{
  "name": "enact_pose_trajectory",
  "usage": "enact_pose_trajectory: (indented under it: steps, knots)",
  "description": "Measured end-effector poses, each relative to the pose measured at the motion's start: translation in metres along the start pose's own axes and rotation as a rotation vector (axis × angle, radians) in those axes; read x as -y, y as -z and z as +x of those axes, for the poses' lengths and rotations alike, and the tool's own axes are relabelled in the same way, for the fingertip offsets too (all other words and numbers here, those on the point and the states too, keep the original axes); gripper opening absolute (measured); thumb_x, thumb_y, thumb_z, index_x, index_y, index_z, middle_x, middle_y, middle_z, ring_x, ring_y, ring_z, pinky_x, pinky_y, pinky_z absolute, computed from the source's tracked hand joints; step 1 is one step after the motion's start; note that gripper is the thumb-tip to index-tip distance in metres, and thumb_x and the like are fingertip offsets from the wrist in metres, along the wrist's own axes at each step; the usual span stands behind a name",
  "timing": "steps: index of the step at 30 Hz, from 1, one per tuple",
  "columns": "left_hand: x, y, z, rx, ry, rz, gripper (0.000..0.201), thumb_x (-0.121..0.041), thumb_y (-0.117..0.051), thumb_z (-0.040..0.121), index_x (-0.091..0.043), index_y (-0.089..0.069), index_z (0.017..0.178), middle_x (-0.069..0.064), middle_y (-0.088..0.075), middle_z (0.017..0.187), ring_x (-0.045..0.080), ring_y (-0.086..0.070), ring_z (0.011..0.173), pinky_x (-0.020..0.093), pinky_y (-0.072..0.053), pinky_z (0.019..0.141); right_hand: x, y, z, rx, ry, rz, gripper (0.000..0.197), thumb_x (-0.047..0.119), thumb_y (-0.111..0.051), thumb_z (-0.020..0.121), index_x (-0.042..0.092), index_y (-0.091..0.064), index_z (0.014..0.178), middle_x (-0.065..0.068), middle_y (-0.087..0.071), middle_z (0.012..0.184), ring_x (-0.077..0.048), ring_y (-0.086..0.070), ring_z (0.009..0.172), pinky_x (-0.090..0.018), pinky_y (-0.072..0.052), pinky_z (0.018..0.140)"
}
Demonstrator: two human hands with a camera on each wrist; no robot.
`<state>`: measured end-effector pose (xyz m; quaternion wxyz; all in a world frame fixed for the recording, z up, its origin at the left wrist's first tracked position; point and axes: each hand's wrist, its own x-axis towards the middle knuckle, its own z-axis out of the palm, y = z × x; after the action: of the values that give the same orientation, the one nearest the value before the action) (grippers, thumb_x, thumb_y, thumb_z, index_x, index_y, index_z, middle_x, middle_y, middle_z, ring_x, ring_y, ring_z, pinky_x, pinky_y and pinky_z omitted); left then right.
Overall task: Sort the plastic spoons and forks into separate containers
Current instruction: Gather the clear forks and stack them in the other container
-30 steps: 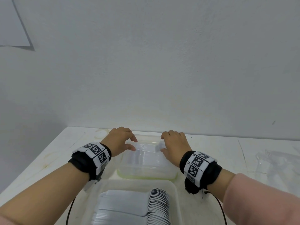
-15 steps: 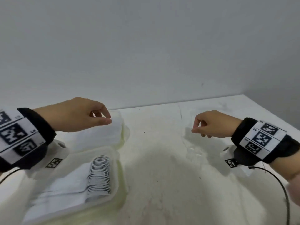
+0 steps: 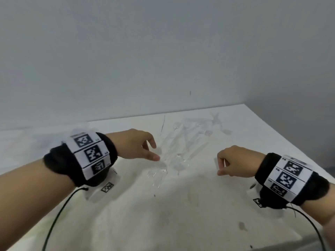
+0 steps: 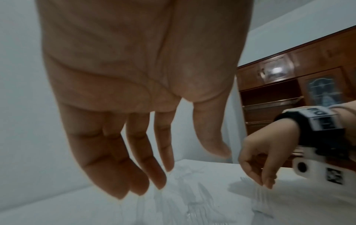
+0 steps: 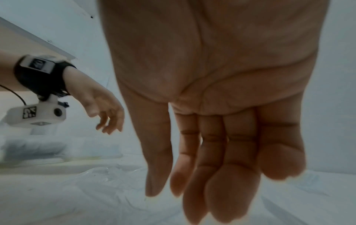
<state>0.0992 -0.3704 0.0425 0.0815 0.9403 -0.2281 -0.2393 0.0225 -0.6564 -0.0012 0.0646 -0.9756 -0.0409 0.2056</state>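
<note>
We hold both hands, left [image 3: 135, 145] and right [image 3: 233, 163], loosely spread and empty over the clear cutlery pile [image 3: 183, 147] near the desk's [image 3: 181, 214] far edge, poised to pick.

No readable words, brands or numbers are shown. Only black-and-white square code markers are carried on the left wristband [image 3: 90, 153] and the right wristband [image 3: 288, 176]; tiny characters printed beside those markers are too blurred to be read.
</note>
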Motion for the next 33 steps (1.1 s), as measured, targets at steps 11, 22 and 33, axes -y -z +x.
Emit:
enact_pose_trajectory:
  steps: [11,22,33]
  knots:
    - [-0.026,-0.062,0.066,-0.014,0.273,-0.094,0.078,-0.051,-0.085,0.064,-0.014,-0.047,0.121,-0.001,-0.057,0.118,0.019,-0.055,0.105,0.027,-0.045,0.088,-0.017,0.001,0.020,-0.044,0.174,0.068,0.023,0.046,-0.062,0.088,0.024,-0.055,0.087,0.017,-0.046,0.075,0.002,-0.043,0.066,-0.015,-0.033,0.058]
    - [0.001,-0.046,0.070,0.061,0.236,-0.485,0.030,-0.038,-0.089,0.066,-0.020,-0.072,0.082,-0.007,-0.067,0.071,0.009,-0.060,0.069,0.018,-0.051,0.070,-0.014,0.019,0.063,-0.056,0.266,0.139,0.014,0.030,-0.068,0.086,0.030,-0.056,0.093,0.013,-0.051,0.080,-0.004,-0.048,0.072,-0.017,-0.038,0.064]
    - [0.040,-0.031,0.066,0.168,0.231,-0.543,0.024,0.005,-0.042,0.096,-0.015,-0.055,0.093,-0.003,-0.065,0.086,0.007,-0.052,0.061,0.014,-0.043,0.052,0.011,0.023,0.118,0.000,0.529,-0.179,0.040,0.035,-0.071,0.084,0.033,-0.057,0.122,0.006,-0.041,0.126,-0.016,-0.036,0.115,-0.028,-0.033,0.098]
